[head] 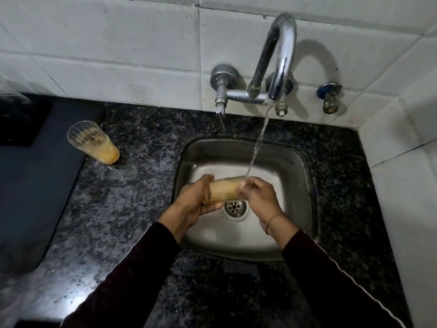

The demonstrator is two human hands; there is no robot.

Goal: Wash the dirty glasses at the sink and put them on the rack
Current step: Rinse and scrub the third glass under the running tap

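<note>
Over the steel sink [295, 166] I hold a dirty glass [223, 189] on its side, coated with orange-brown residue. My left hand [194, 202] grips its base end. My right hand [259, 197] is at the glass's mouth, fingers curled around or into the rim. Water streams from the curved tap [281, 55] onto the rim and my right fingers. A second dirty glass [93, 143] with the same residue stands upright on the granite counter to the left of the sink.
The dark speckled granite counter [132, 197] surrounds the sink. A dark flat slab [30, 185] lies at the left. White tiled walls [118, 43] close the back and right. A valve [329, 97] sticks out of the wall to the right of the tap. The drain [235, 208] sits below the glass.
</note>
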